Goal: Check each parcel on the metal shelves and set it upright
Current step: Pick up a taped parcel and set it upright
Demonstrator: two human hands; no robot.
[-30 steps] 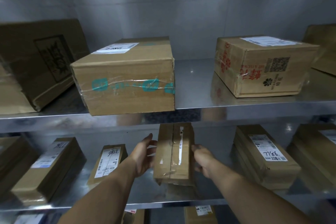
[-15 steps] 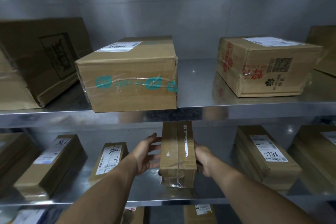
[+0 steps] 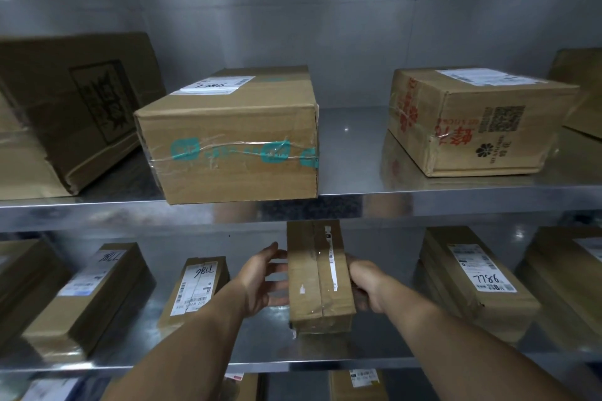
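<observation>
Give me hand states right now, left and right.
Left hand: open, straight fingers at the left side of the small taped parcel.
Right hand: closed, holding that parcel by its right side.

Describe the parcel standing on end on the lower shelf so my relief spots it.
On the lower metal shelf, go to the middle, below the teal-taped box on the shelf above. The small parcel there stands on end, showing a taped seam and a narrow white strip, unlike neighbours bearing broad labels with handwritten numbers.

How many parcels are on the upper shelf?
4: black-printed box far left, teal-taped box centre, red-printed box right, and a cropped box at the right edge. More may lie outside the frame.
</observation>
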